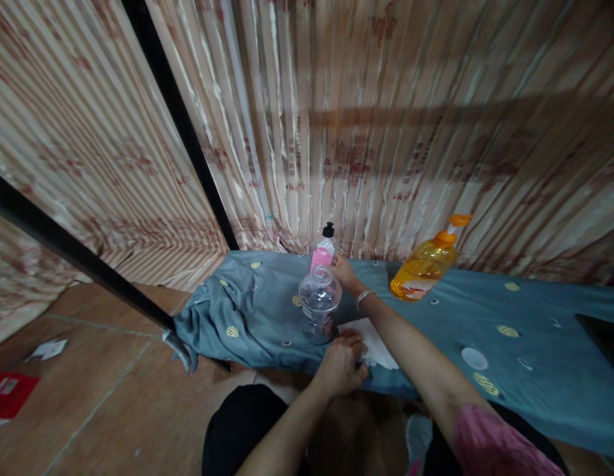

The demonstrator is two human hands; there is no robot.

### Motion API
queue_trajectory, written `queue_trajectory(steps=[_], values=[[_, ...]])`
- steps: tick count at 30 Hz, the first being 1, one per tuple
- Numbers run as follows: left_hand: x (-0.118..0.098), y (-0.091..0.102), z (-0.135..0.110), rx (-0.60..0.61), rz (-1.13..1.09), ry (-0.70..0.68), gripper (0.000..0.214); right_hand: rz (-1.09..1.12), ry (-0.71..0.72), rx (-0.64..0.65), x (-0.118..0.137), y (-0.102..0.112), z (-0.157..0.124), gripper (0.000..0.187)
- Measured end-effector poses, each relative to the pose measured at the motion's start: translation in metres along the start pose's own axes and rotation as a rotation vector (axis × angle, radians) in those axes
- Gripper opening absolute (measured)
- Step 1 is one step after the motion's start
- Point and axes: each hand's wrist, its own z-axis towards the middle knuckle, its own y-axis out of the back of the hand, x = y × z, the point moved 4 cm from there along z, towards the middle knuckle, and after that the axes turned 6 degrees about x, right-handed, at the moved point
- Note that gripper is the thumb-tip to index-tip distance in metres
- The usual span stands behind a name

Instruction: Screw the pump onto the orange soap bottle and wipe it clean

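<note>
My right hand (pixel 343 270) reaches across to a small bottle (pixel 322 254) with a pink label and a black cap, its fingers closed at the bottle's right side. In front of that bottle stands a clear plastic jar (pixel 319 304) with a narrow neck, hiding the bottle's lower part. My left hand (pixel 341 362) is low by the jar's base, at the near edge of the cloth, fingers curled in. Whatever it may hold is hidden. Beside it, partly under my right forearm, lies a white sheet of paper (pixel 374 337).
A pump bottle of orange liquid (pixel 420 270) stands at the right on the blue-green cloth (pixel 267 297). A round white lid (pixel 474 358) and a dark flat object (pixel 605 340) lie farther right. Black poles (pixel 188 125) and a curtain (pixel 337 132) border the back; a red item (pixel 9 395) is on the floor.
</note>
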Motion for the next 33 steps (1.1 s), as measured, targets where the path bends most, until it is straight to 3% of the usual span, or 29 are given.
queue_trajectory(steps=[5,9,12,18,26,29,33], values=[[-0.006,0.005,0.004,0.010,0.008,-0.011,0.017,-0.018,-0.041,-0.055,0.020,0.048,-0.024,0.026],[-0.009,0.008,0.007,0.003,0.031,0.001,0.019,-0.083,-0.044,-0.075,0.038,0.084,-0.074,0.024],[-0.007,0.010,0.008,-0.024,0.053,0.041,0.026,-0.149,-0.047,-0.070,0.044,0.098,-0.120,0.025],[-0.004,0.014,0.009,-0.018,0.120,0.111,0.021,-0.252,-0.112,-0.054,0.032,0.101,-0.181,0.031],[-0.002,0.026,0.008,-0.107,0.136,0.216,0.012,-0.297,-0.132,-0.010,0.005,0.097,-0.191,0.039],[-0.001,0.023,0.011,-0.199,0.040,0.150,0.033,-0.297,-0.111,0.020,0.002,0.095,-0.191,0.044],[-0.001,0.013,0.022,-0.311,-0.165,0.070,0.078,-0.285,-0.080,0.042,0.003,0.091,-0.191,0.049]])
